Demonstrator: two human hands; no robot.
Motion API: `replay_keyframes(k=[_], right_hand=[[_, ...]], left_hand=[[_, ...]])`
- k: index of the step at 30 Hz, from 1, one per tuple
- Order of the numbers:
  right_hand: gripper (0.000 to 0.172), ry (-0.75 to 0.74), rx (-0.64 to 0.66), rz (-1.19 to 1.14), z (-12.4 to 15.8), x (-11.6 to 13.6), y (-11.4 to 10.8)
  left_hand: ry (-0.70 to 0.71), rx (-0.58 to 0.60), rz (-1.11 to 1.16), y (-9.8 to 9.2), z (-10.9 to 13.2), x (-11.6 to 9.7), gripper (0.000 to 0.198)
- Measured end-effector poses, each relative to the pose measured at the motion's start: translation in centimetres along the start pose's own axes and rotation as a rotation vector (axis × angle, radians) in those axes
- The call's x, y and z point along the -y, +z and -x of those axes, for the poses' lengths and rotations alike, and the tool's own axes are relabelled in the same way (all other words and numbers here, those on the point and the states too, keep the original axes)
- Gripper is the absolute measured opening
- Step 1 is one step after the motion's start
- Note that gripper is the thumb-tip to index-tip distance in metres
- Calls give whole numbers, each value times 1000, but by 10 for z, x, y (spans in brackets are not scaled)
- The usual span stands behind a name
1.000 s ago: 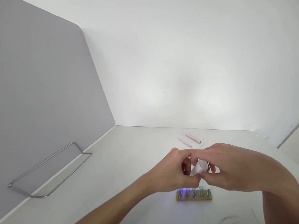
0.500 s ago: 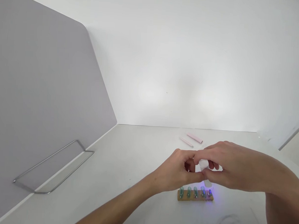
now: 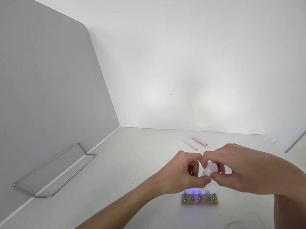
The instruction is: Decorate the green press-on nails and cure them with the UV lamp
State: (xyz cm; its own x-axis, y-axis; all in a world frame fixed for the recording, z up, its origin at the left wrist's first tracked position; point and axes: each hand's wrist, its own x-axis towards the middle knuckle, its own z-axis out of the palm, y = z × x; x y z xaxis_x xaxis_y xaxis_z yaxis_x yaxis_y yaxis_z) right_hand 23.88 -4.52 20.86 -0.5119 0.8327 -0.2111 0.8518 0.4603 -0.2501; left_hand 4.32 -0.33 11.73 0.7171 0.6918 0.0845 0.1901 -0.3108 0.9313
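Teal nail tips (image 3: 207,196), tan strip (image 3: 203,202), white device (image 3: 212,168)

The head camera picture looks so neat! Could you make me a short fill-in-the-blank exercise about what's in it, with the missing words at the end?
1. The small object between the left hand and the right hand is ____ in colour.
2. The wooden strip bears ____ glossy green pieces.
3. Beyond the hands, ____ slim pink sticks lie on the table.
4. The grey panel rises on the person's ____ side.

Missing words: white; five; two; left.
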Motion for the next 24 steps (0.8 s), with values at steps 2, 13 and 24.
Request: replay_keyframes(k=[2,13,24], right_hand=[[19,60,0,24,2,-2,1],[24,-128,-42,-29,-5,5,0],[22,-110,-55,-54,0,6,-2]], left_hand=[[-7,-6,-4,-2,2,1,15],[44,23,-19,2,-4,-1,10],[55,-20,-35,-1,3,1,7]])
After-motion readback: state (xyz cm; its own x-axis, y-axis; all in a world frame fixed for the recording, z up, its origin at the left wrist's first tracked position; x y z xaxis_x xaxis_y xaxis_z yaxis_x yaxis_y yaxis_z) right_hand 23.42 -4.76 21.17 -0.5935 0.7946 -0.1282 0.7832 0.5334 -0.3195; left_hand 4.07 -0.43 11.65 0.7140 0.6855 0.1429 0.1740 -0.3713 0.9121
